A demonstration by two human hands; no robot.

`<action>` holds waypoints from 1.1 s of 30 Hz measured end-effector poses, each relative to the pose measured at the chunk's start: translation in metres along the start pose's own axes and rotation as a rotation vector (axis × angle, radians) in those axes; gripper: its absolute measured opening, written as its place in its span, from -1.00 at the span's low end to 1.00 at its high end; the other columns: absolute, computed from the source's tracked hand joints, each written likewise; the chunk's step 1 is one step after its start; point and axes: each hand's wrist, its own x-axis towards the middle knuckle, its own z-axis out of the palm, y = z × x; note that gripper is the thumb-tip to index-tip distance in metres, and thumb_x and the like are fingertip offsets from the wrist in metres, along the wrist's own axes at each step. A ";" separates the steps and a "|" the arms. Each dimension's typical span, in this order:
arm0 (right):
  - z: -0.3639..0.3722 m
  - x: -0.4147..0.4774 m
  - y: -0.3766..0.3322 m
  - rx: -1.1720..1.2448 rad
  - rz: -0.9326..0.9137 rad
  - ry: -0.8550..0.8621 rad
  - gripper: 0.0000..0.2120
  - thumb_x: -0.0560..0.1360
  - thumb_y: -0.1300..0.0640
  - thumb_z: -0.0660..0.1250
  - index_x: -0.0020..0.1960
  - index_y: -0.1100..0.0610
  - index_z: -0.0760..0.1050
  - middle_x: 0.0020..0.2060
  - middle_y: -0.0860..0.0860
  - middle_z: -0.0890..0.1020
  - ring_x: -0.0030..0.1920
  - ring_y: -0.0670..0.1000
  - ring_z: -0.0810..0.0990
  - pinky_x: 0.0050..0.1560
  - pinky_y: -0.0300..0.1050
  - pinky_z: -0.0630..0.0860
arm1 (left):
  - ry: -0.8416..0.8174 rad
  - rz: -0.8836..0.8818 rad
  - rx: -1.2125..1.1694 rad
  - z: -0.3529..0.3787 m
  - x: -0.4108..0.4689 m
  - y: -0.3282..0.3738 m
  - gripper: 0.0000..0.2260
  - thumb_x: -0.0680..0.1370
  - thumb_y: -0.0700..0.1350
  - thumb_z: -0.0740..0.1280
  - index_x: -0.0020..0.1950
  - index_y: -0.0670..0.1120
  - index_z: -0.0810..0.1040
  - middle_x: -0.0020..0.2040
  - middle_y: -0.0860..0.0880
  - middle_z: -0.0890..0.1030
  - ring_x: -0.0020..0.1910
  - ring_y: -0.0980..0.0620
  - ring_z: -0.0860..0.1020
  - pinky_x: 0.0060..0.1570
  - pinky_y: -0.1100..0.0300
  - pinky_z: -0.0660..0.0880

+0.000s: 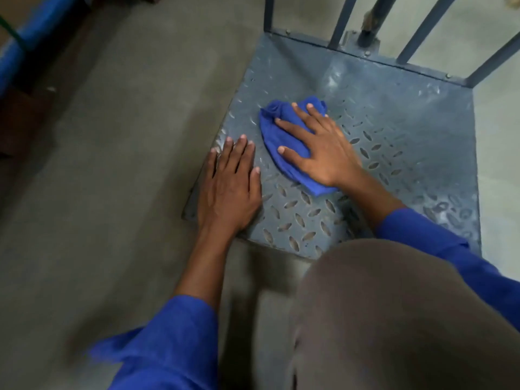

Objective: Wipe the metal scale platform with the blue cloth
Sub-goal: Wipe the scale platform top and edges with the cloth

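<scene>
The metal scale platform (394,130) is a grey tread-pattern plate lying low on the floor. A crumpled blue cloth (277,139) lies on its left middle. My right hand (318,147) presses flat on the cloth with fingers spread and straight. My left hand (230,187) rests flat on the platform's near left edge, fingers straight, apart from the cloth. My knee in brown trousers hides the platform's near edge.
A dark blue railing (343,21) of upright bars rises from the platform's far edge. Grey concrete floor (112,164) spreads to the left. A blue pipe-like object (31,38) and dark boxes sit at the far left.
</scene>
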 end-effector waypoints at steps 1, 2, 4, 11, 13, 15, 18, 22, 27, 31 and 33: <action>0.002 0.000 -0.002 0.001 0.007 0.002 -0.36 0.62 -0.44 0.02 0.64 -0.25 0.22 0.69 -0.05 0.16 0.71 0.12 0.05 0.66 0.25 0.09 | -0.001 -0.021 0.003 -0.001 -0.004 0.001 -0.46 0.72 0.04 -0.01 0.68 -0.11 0.27 0.70 -0.06 0.23 0.70 -0.07 0.14 0.68 -0.10 0.00; 0.003 -0.001 -0.006 0.009 0.022 -0.003 -0.35 0.61 -0.45 0.01 0.64 -0.25 0.22 0.69 -0.03 0.17 0.71 0.12 0.05 0.66 0.26 0.08 | -0.009 -0.043 0.008 -0.001 -0.010 0.003 -0.45 0.72 0.05 -0.02 0.68 -0.11 0.26 0.71 -0.06 0.22 0.70 -0.07 0.13 0.68 -0.10 0.00; 0.003 -0.011 -0.016 0.019 0.032 -0.033 -0.35 0.61 -0.44 0.01 0.65 -0.24 0.21 0.70 -0.02 0.16 0.71 0.12 0.03 0.66 0.27 0.07 | -0.022 -0.074 0.018 -0.004 -0.025 0.009 -0.44 0.72 0.05 -0.04 0.69 -0.12 0.23 0.71 -0.07 0.20 0.71 -0.06 0.10 0.68 -0.10 -0.01; -0.006 -0.084 -0.033 -0.025 -0.249 -0.134 -0.40 0.66 -0.38 0.05 0.66 -0.26 0.13 0.72 -0.10 0.03 0.72 0.02 -0.08 0.69 0.11 -0.03 | 0.006 -0.127 0.027 -0.006 -0.043 0.020 -0.44 0.70 0.01 -0.05 0.68 -0.14 0.25 0.70 -0.07 0.23 0.70 -0.06 0.14 0.68 -0.06 -0.04; -0.013 -0.071 -0.009 -0.034 -0.275 -0.150 -0.38 0.66 -0.40 0.05 0.66 -0.26 0.13 0.71 -0.09 0.04 0.72 0.05 -0.05 0.69 0.16 0.02 | 0.022 -0.151 0.004 -0.006 -0.042 0.022 -0.46 0.71 0.01 -0.02 0.67 -0.12 0.28 0.69 -0.06 0.25 0.70 -0.05 0.15 0.68 -0.05 -0.05; -0.020 -0.043 0.018 -0.016 -0.170 -0.129 -0.36 0.64 -0.44 0.02 0.66 -0.27 0.14 0.71 -0.04 0.07 0.71 0.12 -0.01 0.66 0.27 0.09 | 0.007 -0.181 0.002 -0.008 -0.042 0.027 -0.46 0.72 0.03 -0.02 0.69 -0.09 0.25 0.71 -0.04 0.22 0.71 -0.02 0.10 0.68 -0.02 -0.14; -0.025 -0.015 0.035 0.024 0.117 -0.105 -0.30 0.58 -0.52 -0.05 0.66 -0.29 0.12 0.72 -0.02 0.04 0.71 0.15 -0.03 0.66 0.29 0.05 | -0.020 -0.218 0.005 -0.008 -0.044 0.033 -0.45 0.73 0.06 -0.07 0.72 -0.05 0.16 0.73 0.00 0.13 0.72 0.01 0.00 0.66 0.01 -0.25; -0.019 -0.039 -0.006 -0.023 0.013 -0.142 -0.33 0.62 -0.44 -0.07 0.68 -0.27 0.06 0.72 -0.03 -0.02 0.72 0.11 -0.10 0.69 0.23 -0.08 | -0.011 -0.221 0.004 -0.006 -0.044 0.031 -0.44 0.72 0.05 -0.08 0.72 -0.07 0.17 0.73 -0.02 0.14 0.72 -0.01 0.02 0.67 -0.02 -0.20; -0.016 -0.049 0.002 -0.017 -0.186 -0.158 -0.38 0.66 -0.39 0.05 0.67 -0.25 0.13 0.72 -0.06 0.04 0.71 0.06 -0.06 0.69 0.18 -0.04 | -0.061 -0.211 0.044 -0.006 -0.043 0.029 -0.43 0.72 0.05 -0.12 0.73 -0.07 0.10 0.74 -0.03 0.08 0.73 -0.03 -0.02 0.68 -0.07 -0.17; -0.024 0.019 0.031 0.023 0.145 -0.109 -0.32 0.60 -0.46 -0.05 0.67 -0.26 0.13 0.71 0.02 0.07 0.71 0.14 -0.03 0.68 0.27 -0.03 | -0.100 -0.262 0.080 -0.002 -0.031 0.036 -0.41 0.72 0.11 -0.19 0.75 -0.01 -0.06 0.75 -0.01 -0.09 0.73 -0.03 -0.14 0.67 -0.19 -0.24; -0.022 0.033 0.028 0.011 0.235 -0.105 -0.35 0.63 -0.43 -0.02 0.67 -0.26 0.11 0.71 0.04 0.05 0.71 0.15 -0.06 0.68 0.26 -0.06 | -0.099 -0.248 0.082 0.003 -0.017 0.036 -0.42 0.73 0.13 -0.18 0.75 0.01 -0.07 0.75 0.00 -0.11 0.73 -0.04 -0.16 0.65 -0.26 -0.23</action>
